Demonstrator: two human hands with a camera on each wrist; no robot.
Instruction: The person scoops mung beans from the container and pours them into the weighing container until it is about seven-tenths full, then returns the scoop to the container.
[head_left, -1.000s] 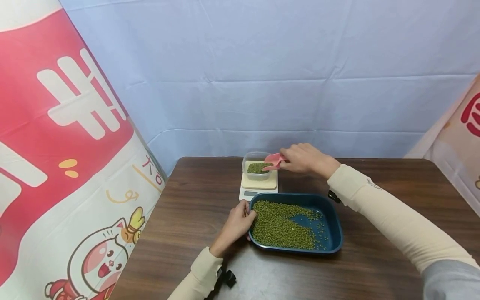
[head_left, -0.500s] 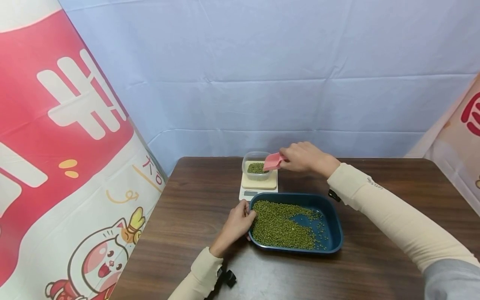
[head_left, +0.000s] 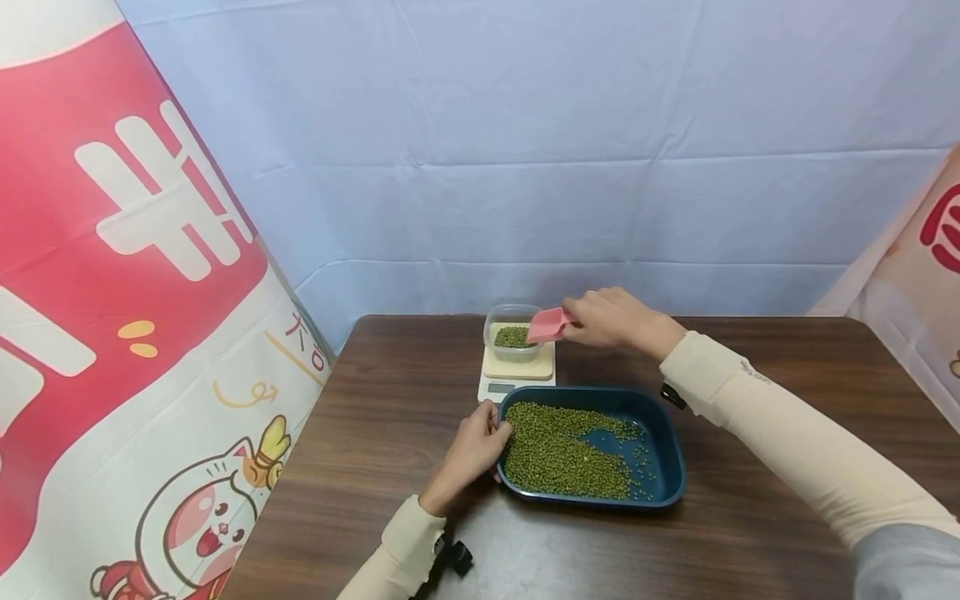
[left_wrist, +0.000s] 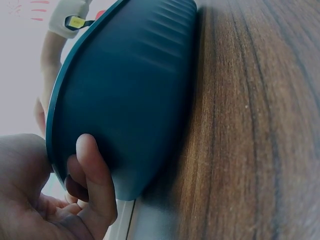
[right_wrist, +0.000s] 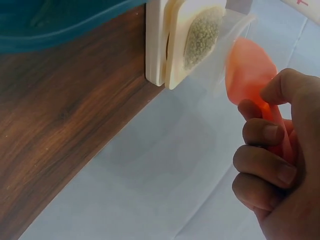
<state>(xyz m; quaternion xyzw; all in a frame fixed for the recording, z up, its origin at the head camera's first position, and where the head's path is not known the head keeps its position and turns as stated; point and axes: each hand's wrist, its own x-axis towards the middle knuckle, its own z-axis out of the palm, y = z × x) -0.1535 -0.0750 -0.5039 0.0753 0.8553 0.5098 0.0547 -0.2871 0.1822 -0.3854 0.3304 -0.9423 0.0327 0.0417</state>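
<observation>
My right hand [head_left: 609, 317] grips the handle of a pink scoop [head_left: 548, 325], its fingers wrapped round it in the right wrist view. The scoop [right_wrist: 249, 70] is tilted at the right rim of a clear plastic container [head_left: 501, 315]. Green beans, likely mung beans [head_left: 513, 337], lie in the bottom of that container, which stands on a white kitchen scale [head_left: 517, 390]. With thumb and fingers my left hand [head_left: 474, 439] pinches the left rim of a blue tray [head_left: 670, 450]. More green beans [head_left: 558, 454] fill most of the tray, thinning out toward its right side.
The scale stands near the far edge of the brown wooden table [head_left: 360, 433], just behind the tray. A pale blue cloth [head_left: 525, 208] hangs behind the table. A printed banner [head_left: 172, 350] is at the left, another at the right.
The scoop has turned in my right hand's grip, so that its underside shows more and the beans seen at its mouth are gone. My left hand and the tray stay put.
</observation>
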